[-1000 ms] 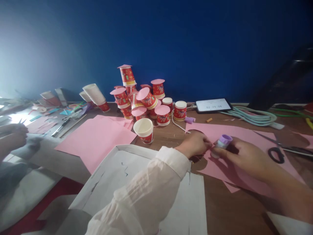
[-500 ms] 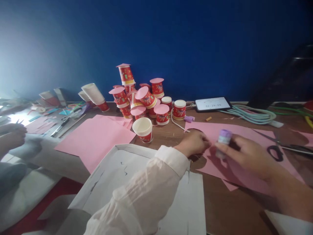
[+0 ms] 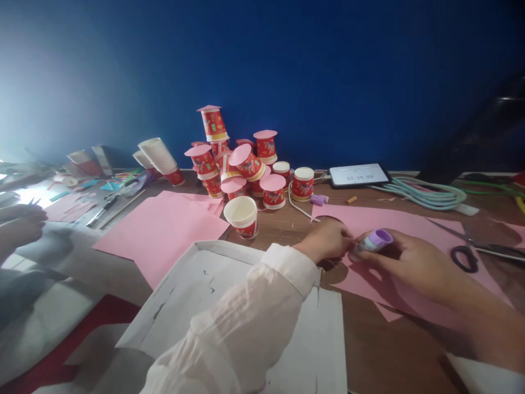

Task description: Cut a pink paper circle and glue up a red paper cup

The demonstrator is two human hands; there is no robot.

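In my right hand (image 3: 424, 265) is a glue stick (image 3: 372, 241) with a purple end and a pale label, gripped between thumb and fingers. It leans, its purple end up and to the right, its lower end close to my left hand (image 3: 326, 239). The left fingers are closed together; whatever they hold is hidden by the hand. Beneath both hands lies pink paper (image 3: 394, 219) on the brown tabletop. A loose purple cap (image 3: 319, 200) sits behind them. Scissors (image 3: 463, 257) with black handles rest on the paper's right side.
Red paper cups (image 3: 274, 194), many topped with pink discs, are stacked at the back. Another cup (image 3: 241, 216) stands open in front. More pink sheets (image 3: 164, 230) and a white box lid (image 3: 172, 323) lie left. A phone (image 3: 360, 175) and coiled cable (image 3: 430, 191) are behind; another person's hand (image 3: 24, 224) is far left.
The glue stick has tipped over and come down toward my left hand, its purple end now facing right. My left hand has barely moved.
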